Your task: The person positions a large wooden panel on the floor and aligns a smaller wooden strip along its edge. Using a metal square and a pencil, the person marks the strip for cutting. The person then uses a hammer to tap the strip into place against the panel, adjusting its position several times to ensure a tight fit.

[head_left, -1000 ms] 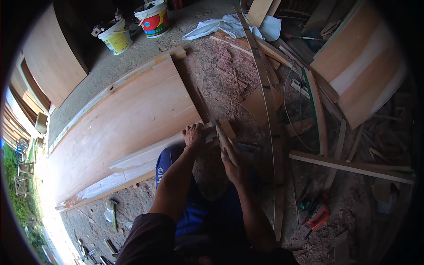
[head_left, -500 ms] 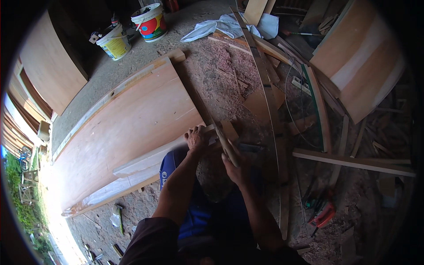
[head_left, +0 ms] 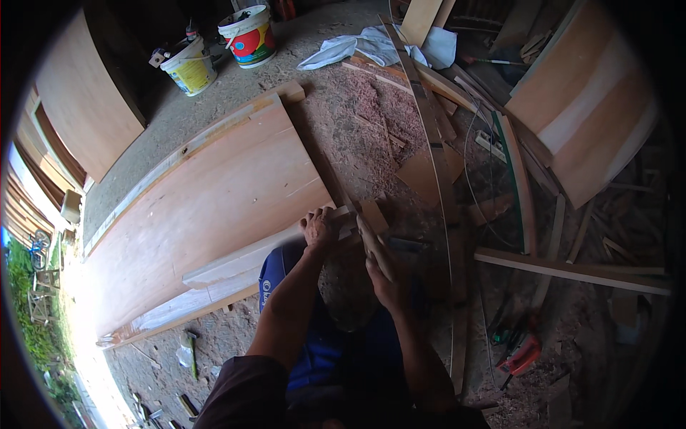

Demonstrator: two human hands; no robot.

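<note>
My left hand (head_left: 320,227) is closed over a pale length of timber (head_left: 243,259), near its right end. The timber lies along the near edge of a large plywood panel (head_left: 214,179). My right hand (head_left: 386,277) is wrapped round the long wooden handle of a handsaw (head_left: 374,247). Its thin blade points away from me, across the end of the timber just right of my left hand. How deep the blade sits in the wood cannot be made out. A small wood block (head_left: 373,214) lies beyond the saw handle.
Two buckets (head_left: 248,39) stand at the back left. Long curved wooden strips (head_left: 437,157) run along my right, with a beam (head_left: 572,270) and a red power tool (head_left: 524,354) farther right. Shavings (head_left: 364,121) cover the floor. A brush (head_left: 190,354) lies at the lower left.
My right hand and the saw handle have come back a little toward me. My left hand stays on the timber. The whole view has shifted slightly.
</note>
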